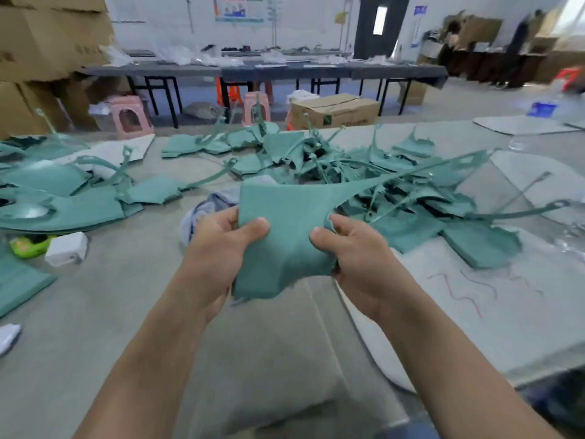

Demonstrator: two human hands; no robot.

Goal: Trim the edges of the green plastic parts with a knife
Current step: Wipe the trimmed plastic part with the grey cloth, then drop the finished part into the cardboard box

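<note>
I hold a green plastic part (286,223) up over the table in both hands. It is a flat sheet with a long thin strip running off to the upper right. My left hand (221,248) grips its left edge, thumb on top. My right hand (351,251) grips its right edge, thumb pressed on the face. No knife shows in either hand. A tangled pile of green parts (364,172) lies just behind the held piece. More flat green parts (72,201) are stacked at the left.
The grey table (126,296) carries a white box (66,248), a lime-green object (28,245) and a grey cloth (209,204). White sheets (506,296) cover its right side. Beyond stand pink stools (129,117), a cardboard box (335,110) and long dark tables (262,71).
</note>
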